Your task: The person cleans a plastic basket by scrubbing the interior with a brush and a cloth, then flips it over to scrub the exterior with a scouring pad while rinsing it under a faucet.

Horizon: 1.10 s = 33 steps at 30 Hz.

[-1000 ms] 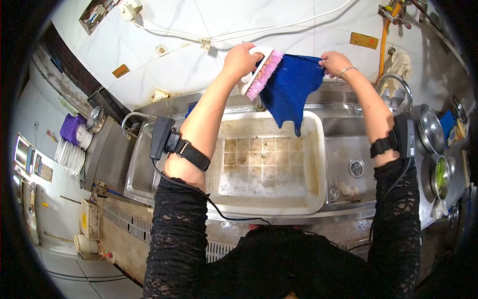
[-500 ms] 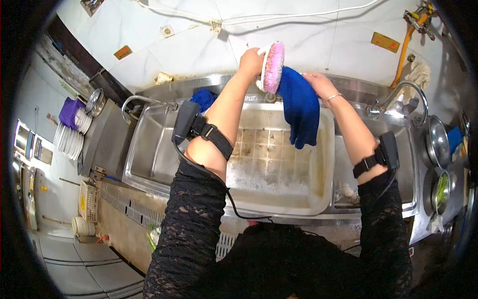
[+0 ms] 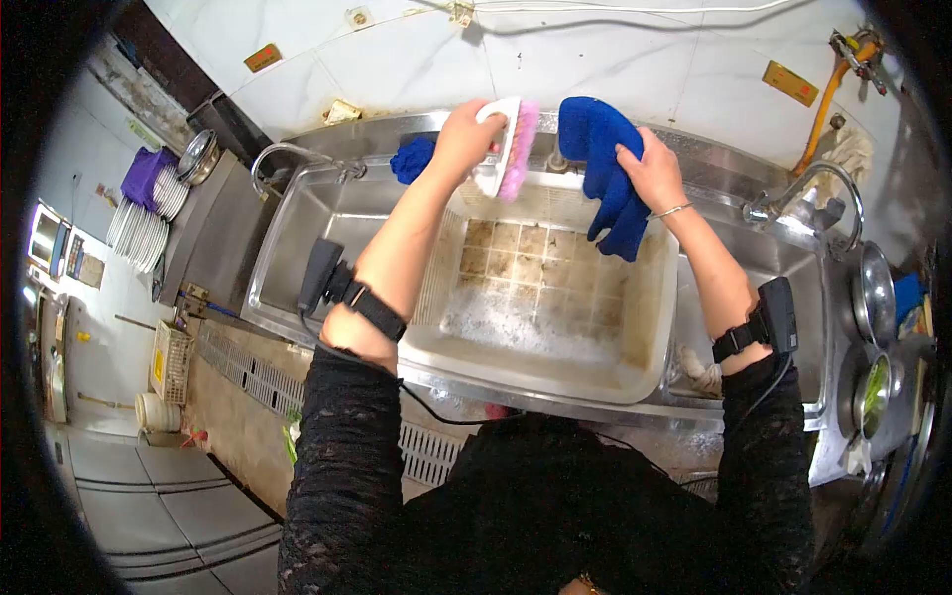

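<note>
Left hand [image 3: 466, 144] was closed round the pink-bristled brush [image 3: 518, 159], right hand [image 3: 654, 177] pinching the blue cloth [image 3: 603, 149] above the tub's [image 3: 555, 382] back part; brush and cloth apart. A second blue bundle [image 3: 412, 159] lay unheld near the faucet [image 3: 350, 172]. Done versus left: couldn't tell. Cloth's far side and some fingertips were hidden

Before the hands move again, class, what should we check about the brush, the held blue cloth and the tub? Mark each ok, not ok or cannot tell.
1. Brush held in left hand: ok.
2. Blue cloth held in right hand: ok.
3. Bristles touching the blue cloth: not ok, a gap shows.
4. Blue cloth spread flat: not ok, it hangs in folds.
5. Tub under the cloth's lower end: ok.
6. Blue cloth wet: cannot tell.
</note>
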Motion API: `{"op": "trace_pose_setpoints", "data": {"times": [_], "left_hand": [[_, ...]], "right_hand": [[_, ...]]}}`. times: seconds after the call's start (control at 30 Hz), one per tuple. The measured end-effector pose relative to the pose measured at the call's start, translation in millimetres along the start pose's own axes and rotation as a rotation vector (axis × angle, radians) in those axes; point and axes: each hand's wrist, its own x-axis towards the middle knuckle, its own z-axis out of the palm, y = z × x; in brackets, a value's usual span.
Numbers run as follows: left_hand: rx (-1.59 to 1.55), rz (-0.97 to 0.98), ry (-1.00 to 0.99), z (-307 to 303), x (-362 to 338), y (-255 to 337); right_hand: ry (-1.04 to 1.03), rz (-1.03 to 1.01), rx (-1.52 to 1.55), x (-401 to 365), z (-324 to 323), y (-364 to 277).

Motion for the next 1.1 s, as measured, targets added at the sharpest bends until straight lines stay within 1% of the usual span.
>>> {"op": "trace_pose_setpoints", "data": {"times": [0.07,0.1,0.17,0.2,0.27,0.3,0.33,0.37,0.4,0.43,0.47,0.5,0.57,0.6,0.67,0.7,0.73,0.8,0.83,0.9,0.93,0.97,1.03,1.07,1.1], "left_hand": [[-0.049,-0.085,0.045,-17.3,-34.4,-19.1],[-0.064,-0.103,0.021,-27.0,-50.5,-35.8],[-0.13,-0.22,0.025,-40.5,-89.4,-61.3],[-0.133,-0.237,0.029,-45.8,-109.2,-77.8],[-0.141,-0.39,0.016,-53.8,-144.6,-111.0],[-0.144,-0.401,0.017,-56.0,-161.0,-123.0],[-0.143,-0.457,-0.016,-57.4,-176.0,-132.9],[-0.142,-0.516,-0.05,-56.7,-188.8,-142.8],[-0.145,-0.528,-0.056,-54.7,-199.1,-150.1],[-0.13,-0.557,-0.102,-52.2,-207.7,-156.7],[-0.117,-0.584,-0.147,-49.3,-214.0,-163.3],[-0.122,-0.595,-0.152,-44.3,-217.9,-171.2],[-0.076,-0.513,-0.223,-27.9,-217.4,-182.4],[-0.095,-0.43,-0.19,-15.4,-214.0,-181.6],[0.098,-0.326,-0.156,11.4,-200.7,-192.4],[0.182,-0.258,-0.14,26.0,-194.9,-205.6],[0.181,-0.258,-0.145,37.3,-191.0,-209.1],[0.443,-0.214,-0.215,54.6,-193.0,-213.2],[0.446,-0.21,-0.221,60.4,-191.7,-223.8],[0.678,-0.313,-0.232,78.4,-194.5,-269.4],[0.649,-0.304,-0.249,91.5,-197.3,-337.9],[0.653,-0.29,-0.25,96.9,-192.8,-345.4],[0.793,-0.351,-0.345,114.1,-197.6,-351.2],[0.778,-0.172,-0.367,128.3,-203.6,-354.7],[0.755,0.007,-0.388,147.2,-206.2,-356.7]], "right_hand": [[0.021,-0.007,-0.012,0.3,1.6,-1.3],[0.075,-0.058,-0.041,0.6,5.4,2.1],[0.04,-0.072,-0.027,1.5,4.7,2.5],[0.039,-0.083,-0.014,0.9,4.2,1.7],[0.01,-0.064,-0.057,0.0,3.8,4.9],[0.002,-0.056,-0.072,-1.6,0.0,3.1],[-0.074,-0.011,-0.088,-3.7,-4.7,3.2],[-0.085,-0.005,-0.09,-10.3,-4.4,7.4],[-0.059,-0.026,0.027,-19.1,-5.2,12.6],[-0.032,-0.046,0.143,-27.8,-7.6,20.3],[-0.061,0.004,0.197,-39.6,-12.4,32.6],[-0.028,0.042,0.215,-56.9,-15.7,50.3],[0.027,0.158,0.216,-103.0,-18.8,91.2],[0.049,0.235,0.197,-131.0,-20.3,111.0],[-0.031,0.422,0.014,-193.0,-28.5,137.7],[-0.036,0.439,-0.065,-223.8,-31.0,149.2],[-0.044,0.457,-0.142,-252.6,-35.1,155.8],[-0.073,0.463,-0.262,-309.7,-52.3,157.7],[-0.074,0.451,-0.323,-330.6,-59.3,161.3],[-0.055,0.453,-0.496,-370.1,-72.6,172.3],[-0.028,0.463,-0.607,-385.5,-75.9,176.9],[-0.015,0.468,-0.605,-399.7,-75.7,179.1],[0.069,0.8,-0.883,-423.9,-74.1,182.3],[0.064,0.819,-0.883,-432.5,-72.1,185.3],[0.116,0.83,-0.861,-435.7,-68.4,186.1]]}}
